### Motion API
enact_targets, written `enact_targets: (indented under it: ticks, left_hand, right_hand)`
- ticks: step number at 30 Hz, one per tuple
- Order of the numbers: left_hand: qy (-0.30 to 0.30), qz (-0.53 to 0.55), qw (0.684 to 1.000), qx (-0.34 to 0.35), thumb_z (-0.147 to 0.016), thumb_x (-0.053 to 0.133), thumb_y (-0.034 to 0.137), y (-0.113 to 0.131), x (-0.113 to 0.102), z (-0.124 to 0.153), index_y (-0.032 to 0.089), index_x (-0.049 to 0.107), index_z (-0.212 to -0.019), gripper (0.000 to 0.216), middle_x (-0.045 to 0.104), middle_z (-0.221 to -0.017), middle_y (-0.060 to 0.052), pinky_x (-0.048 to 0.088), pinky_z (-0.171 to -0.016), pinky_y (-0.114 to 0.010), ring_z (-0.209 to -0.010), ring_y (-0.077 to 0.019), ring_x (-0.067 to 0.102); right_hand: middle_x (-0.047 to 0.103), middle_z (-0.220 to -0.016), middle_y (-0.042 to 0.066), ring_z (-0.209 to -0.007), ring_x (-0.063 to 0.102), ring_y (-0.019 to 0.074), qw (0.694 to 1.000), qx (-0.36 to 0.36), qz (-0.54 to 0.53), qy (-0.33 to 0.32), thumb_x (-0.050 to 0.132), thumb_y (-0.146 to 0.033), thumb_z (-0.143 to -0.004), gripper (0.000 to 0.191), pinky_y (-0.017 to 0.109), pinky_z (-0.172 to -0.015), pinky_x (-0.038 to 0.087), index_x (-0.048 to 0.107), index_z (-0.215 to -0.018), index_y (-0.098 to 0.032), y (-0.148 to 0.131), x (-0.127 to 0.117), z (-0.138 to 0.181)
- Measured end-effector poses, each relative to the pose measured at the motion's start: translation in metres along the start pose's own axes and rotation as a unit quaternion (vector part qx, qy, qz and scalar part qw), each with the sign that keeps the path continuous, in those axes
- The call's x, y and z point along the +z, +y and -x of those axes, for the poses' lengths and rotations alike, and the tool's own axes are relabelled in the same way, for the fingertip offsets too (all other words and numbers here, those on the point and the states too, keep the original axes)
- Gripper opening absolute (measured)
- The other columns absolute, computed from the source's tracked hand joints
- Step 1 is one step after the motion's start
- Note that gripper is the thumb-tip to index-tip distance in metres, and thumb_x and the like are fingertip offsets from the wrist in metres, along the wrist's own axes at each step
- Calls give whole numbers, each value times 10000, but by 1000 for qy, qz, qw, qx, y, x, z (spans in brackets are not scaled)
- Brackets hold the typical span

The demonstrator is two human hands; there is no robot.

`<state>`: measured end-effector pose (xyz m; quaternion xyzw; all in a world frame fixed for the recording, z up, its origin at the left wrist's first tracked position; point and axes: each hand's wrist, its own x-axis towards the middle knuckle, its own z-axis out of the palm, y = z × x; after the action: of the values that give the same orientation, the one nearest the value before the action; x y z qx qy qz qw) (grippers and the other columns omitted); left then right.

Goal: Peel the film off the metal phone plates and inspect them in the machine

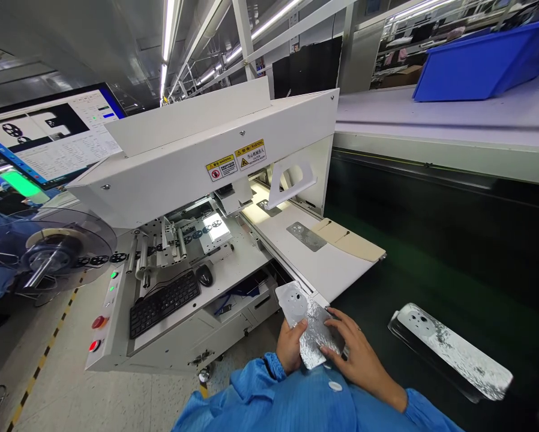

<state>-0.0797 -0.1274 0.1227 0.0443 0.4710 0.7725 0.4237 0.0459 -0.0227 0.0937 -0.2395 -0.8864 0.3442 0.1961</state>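
A silver, crinkle-patterned phone back cover (pixel 313 327) with a round camera area is held low in front of my blue smock. My left hand (pixel 291 347) grips its left edge, thumb on the face and the other fingers hidden behind. My right hand (pixel 362 357) closes on its lower right side, with fingertips and thumb on the surface. Just beyond the cover is the white feed plate (pixel 310 267) of the machine, where a flat grey phone-shaped piece (pixel 306 236) lies beside a beige strip (pixel 348 239).
More silver phone covers (pixel 454 348) lie stacked on the dark belt (pixel 431 252) at right. The white machine (pixel 215 144) carries a reel (pixel 48 252), a keyboard (pixel 164 303) and a mouse (pixel 204 275). A blue bin (pixel 476 66) sits on the shelf; a monitor (pixel 48 138) stands left.
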Motion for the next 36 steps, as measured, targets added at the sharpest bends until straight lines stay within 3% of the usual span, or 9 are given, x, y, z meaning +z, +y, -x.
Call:
enact_targets:
  ticks: [11,17,36]
  left_hand:
    - [11,24,1000,-10,-485,859,413,-4,-1,-2,147,674,-994,603,692,-972,-121,425,-945,-450,-989,-332,616]
    - [-21,25,999,3,-499,864,370,-11,-5,-7,159,654,-984,569,682,-988,-105,418,-969,-441,-1022,-315,604]
    - [-24,6,1000,0,-486,869,328,-5,-1,-3,159,659,-932,521,699,-956,-103,454,-913,-448,-961,-320,629]
  right_hand:
    - [534,-1341,151,-1246,481,333,1000,3,-15,-19,605,-526,-758,487,509,-1001,431,606,-1130,-213,3,2,-2]
    - [549,-1334,151,-1225,506,340,999,17,-20,-19,604,-541,-747,522,503,-986,450,605,-1144,-202,4,1,-2]
    - [559,-1316,173,-1214,513,352,999,26,-14,-38,565,-592,-753,584,515,-968,461,600,-1162,-176,1,-2,-4]
